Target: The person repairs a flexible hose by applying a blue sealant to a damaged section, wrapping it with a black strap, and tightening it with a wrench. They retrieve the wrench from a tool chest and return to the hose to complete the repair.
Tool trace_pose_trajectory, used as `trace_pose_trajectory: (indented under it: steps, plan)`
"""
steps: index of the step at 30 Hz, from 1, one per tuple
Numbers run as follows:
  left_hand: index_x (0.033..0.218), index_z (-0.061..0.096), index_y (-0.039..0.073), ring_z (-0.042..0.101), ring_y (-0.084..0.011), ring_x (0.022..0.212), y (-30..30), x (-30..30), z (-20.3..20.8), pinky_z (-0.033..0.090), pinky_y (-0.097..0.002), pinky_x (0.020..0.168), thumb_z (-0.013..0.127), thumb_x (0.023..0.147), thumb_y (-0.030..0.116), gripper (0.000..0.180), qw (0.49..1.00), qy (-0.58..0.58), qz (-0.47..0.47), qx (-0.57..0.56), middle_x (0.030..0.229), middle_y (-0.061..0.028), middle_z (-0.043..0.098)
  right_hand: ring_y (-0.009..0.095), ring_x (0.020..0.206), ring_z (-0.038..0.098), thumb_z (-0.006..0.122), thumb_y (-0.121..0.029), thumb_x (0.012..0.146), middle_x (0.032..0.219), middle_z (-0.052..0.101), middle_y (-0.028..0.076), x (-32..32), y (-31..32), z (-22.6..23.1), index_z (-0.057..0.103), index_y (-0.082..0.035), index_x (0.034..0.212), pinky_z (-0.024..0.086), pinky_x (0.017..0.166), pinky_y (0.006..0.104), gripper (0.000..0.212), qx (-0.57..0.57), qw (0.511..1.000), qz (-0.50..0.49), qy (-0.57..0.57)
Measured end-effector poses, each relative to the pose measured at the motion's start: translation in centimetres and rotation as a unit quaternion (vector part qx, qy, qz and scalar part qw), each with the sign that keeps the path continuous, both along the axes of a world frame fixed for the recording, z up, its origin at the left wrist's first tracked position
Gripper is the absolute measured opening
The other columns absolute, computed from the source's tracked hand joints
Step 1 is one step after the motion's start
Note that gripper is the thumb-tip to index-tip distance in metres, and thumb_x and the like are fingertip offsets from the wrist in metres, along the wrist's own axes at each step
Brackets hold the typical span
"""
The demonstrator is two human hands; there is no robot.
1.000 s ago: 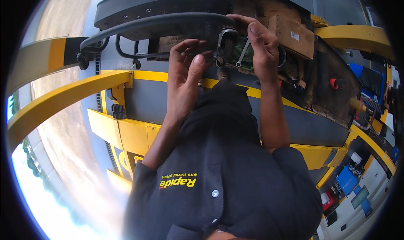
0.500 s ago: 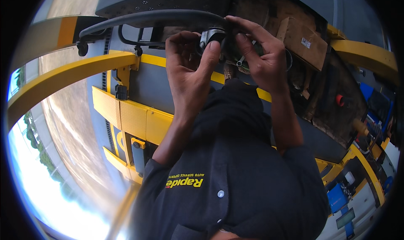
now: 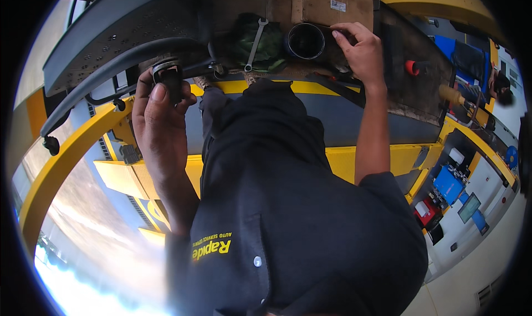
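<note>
Near the left, my left hand (image 3: 160, 116) is closed around a caster wheel (image 3: 167, 72) with a silver metal fork, its thumb pressed on the black wheel. The caster sits by the curved black tube frame (image 3: 111, 72); the joint between them is hard to see. My right hand (image 3: 363, 53) is raised beside a round dark bowl (image 3: 305, 41) with a bright rim. Its thumb and forefinger are pinched close together, and whatever they hold is too small to make out. Left of the bowl, a combination wrench (image 3: 256, 45) lies on a dark green cloth (image 3: 238, 44).
A cardboard box (image 3: 332, 6) stands behind the bowl. A red round part (image 3: 412, 68) lies farther right. Other casters (image 3: 51, 145) hang from the frame. Yellow steel rails (image 3: 382, 161) run across behind me, and a yellow arched bar (image 3: 443, 0) rises at the far right.
My right hand has left the caster and moved right, over by the bowl and box. My left hand remains on the caster. The view has shifted right, showing the wrench and bowl fully.
</note>
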State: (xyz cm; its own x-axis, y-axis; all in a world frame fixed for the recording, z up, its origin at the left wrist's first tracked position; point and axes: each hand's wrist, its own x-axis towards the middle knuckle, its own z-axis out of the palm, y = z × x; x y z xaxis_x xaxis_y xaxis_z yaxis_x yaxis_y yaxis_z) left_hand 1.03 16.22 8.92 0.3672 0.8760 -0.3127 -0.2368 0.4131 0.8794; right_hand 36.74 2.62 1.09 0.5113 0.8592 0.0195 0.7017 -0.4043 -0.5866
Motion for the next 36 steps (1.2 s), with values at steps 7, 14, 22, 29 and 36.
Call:
trace_pose_trajectory:
  steps: [7, 14, 22, 29, 36]
  plan:
    - [0.143, 0.046, 0.002, 0.07, -0.0241, 0.103, -0.1, -0.1, -0.3, 0.058, -0.0345, 0.093, 0.065, 0.1, 0.037, 0.059, 0.999, -0.033, 0.003, -0.029, 0.124, -0.0204, 0.063, 0.027, 0.1, 0.068, 0.074, -0.023, 0.089, 0.101, 0.064, 0.003, 0.1, 0.1, -4.7, 0.074, -0.019, 0.11, 0.056, 0.085, 0.0417, 0.022, -0.159, 0.961, 0.187, -0.127]
    - [0.139, 0.052, 0.003, 0.071, -0.0253, 0.105, -1.3, 0.7, 0.3, 0.058, -0.0374, 0.094, 0.058, 0.105, 0.041, 0.051, 0.999, 0.018, 0.043, -0.015, 0.12, -0.0204, 0.068, 0.026, 0.103, 0.067, 0.073, -0.023, 0.09, 0.102, 0.065, 0.002, 0.8, 1.3, -4.8, 0.075, -0.015, 0.104, 0.055, 0.087, 0.0412, 0.017, -0.171, 0.949, 0.227, -0.139]
    - [0.136, 0.054, 0.003, 0.071, -0.0239, 0.102, -1.3, 0.9, 0.1, 0.058, -0.0376, 0.093, 0.058, 0.105, 0.039, 0.048, 0.996, 0.058, 0.052, 0.033, 0.117, -0.0201, 0.069, 0.026, 0.085, 0.071, 0.072, -0.018, 0.091, 0.096, 0.074, 0.008, 0.8, 0.7, -3.1, 0.073, -0.008, 0.102, 0.055, 0.078, 0.0364, 0.015, -0.044, 0.997, 0.058, 0.029]
    - [0.134, 0.055, 0.002, 0.072, -0.0227, 0.1, -1.3, 0.9, 0.1, 0.058, -0.0371, 0.092, 0.06, 0.105, 0.038, 0.047, 0.997, 0.054, 0.05, 0.039, 0.114, -0.0196, 0.069, 0.005, 0.08, 0.064, 0.074, -0.01, 0.092, 0.084, 0.071, 0.001, 1.2, -1.4, -5.2, 0.072, -0.001, 0.097, 0.051, 0.073, 0.0246, 0.01, 0.077, 0.967, -0.089, 0.227]
    - [0.133, 0.056, 0.003, 0.072, -0.022, 0.099, -2.1, 1.7, 0.9, 0.058, -0.0365, 0.092, 0.061, 0.104, 0.037, 0.045, 0.991, 0.085, 0.09, 0.044, 0.112, -0.0187, 0.07, 0.005, 0.083, 0.063, 0.072, -0.005, 0.095, 0.092, 0.07, 0.0, 0.3, -2.7, -4.5, 0.07, -0.001, 0.104, 0.049, 0.075, 0.0199, 0.01, 0.216, 0.903, -0.105, 0.356]
